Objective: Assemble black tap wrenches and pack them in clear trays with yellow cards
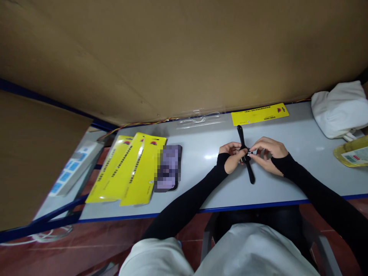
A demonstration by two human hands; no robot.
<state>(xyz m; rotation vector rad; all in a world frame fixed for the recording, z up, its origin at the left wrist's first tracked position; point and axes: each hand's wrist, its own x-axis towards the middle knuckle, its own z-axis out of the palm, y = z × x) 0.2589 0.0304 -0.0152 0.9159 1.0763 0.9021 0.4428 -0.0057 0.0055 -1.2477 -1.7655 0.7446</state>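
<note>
A black spokeshave point(250, 171) with two long handles is held just above the grey-white table, one handle toward the back wall and the other toward me. My left hand point(232, 158) is closed around its middle, thumb on top. From the right, my right hand point(269, 154) reaches the same middle part, thumb and forefinger pinched near a small shiny spot. What those fingertips grip is too small to make out. Behind the tool lies a yellow backing card point(260, 114) printed with woodworking tool lettering.
Left of my arms are a purple phone point(171, 165), partly pixelated, and overlapping yellow packages point(140, 168). A clear plastic shell point(201, 119) lies by the cardboard wall point(184, 53). At right are a white cloth bundle point(339, 109) and a bottle of yellow liquid point(352, 153).
</note>
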